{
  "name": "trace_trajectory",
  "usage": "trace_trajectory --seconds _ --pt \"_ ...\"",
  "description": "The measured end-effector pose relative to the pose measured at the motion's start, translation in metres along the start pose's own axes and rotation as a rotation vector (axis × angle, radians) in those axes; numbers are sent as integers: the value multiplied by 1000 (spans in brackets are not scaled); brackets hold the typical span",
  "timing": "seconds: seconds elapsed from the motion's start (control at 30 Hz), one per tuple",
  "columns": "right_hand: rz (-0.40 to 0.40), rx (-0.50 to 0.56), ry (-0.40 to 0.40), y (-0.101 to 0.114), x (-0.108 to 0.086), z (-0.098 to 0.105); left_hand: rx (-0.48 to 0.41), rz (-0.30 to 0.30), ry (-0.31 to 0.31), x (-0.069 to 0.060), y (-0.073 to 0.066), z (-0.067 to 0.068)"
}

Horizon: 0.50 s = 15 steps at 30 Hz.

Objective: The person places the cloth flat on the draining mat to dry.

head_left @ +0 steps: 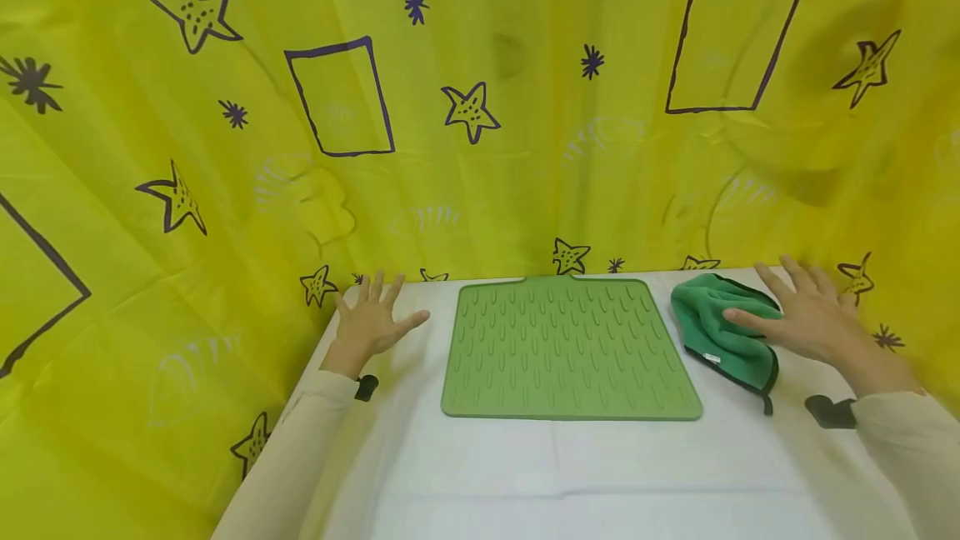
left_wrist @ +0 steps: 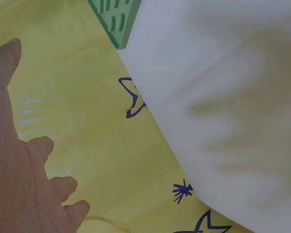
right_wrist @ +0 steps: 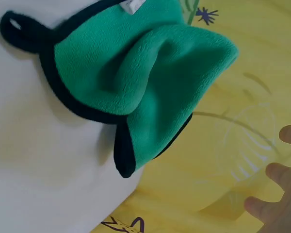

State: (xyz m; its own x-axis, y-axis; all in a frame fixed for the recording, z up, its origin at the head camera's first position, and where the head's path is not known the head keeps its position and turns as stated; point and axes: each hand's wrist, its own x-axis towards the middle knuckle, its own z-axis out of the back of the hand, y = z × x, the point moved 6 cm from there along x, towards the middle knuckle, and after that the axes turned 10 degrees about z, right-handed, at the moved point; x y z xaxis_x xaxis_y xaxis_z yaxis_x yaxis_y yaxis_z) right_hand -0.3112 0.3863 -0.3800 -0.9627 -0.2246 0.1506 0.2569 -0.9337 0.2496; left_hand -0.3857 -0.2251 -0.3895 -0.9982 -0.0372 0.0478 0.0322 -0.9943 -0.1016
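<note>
A green mat (head_left: 558,348) with raised oval ridges and a tab at its far edge lies flat on the white table. To its right is a crumpled green cloth (head_left: 727,336) with dark edging, a hanging loop and a small white tag. My left hand (head_left: 370,325) is spread above the table, left of the mat, holding nothing. My right hand (head_left: 810,319) is spread over the right side of the cloth, its thumb overlapping it in the head view. The right wrist view shows the cloth (right_wrist: 160,73) apart from the fingertips (right_wrist: 279,174).
A yellow curtain (head_left: 420,182) printed with stars and frames hangs behind and beside the table. The white-covered table (head_left: 555,473) ends at the curtain. A dark strap piece (head_left: 367,387) shows at the left wrist, another (head_left: 828,412) at the right.
</note>
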Motion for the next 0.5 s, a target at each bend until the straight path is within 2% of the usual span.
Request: trace_trajectory --seconds 0.27,0.37,0.5 --pt "58 50 -11 16 -6 -12 -41 -16 18 -19 -10 -14" --pt "58 105 -3 22 -8 -16 -75 -48 -2 -27 -19 -18" --pt "71 181 -23 31 -7 -16 -156 -102 -62 -35 -35 -21"
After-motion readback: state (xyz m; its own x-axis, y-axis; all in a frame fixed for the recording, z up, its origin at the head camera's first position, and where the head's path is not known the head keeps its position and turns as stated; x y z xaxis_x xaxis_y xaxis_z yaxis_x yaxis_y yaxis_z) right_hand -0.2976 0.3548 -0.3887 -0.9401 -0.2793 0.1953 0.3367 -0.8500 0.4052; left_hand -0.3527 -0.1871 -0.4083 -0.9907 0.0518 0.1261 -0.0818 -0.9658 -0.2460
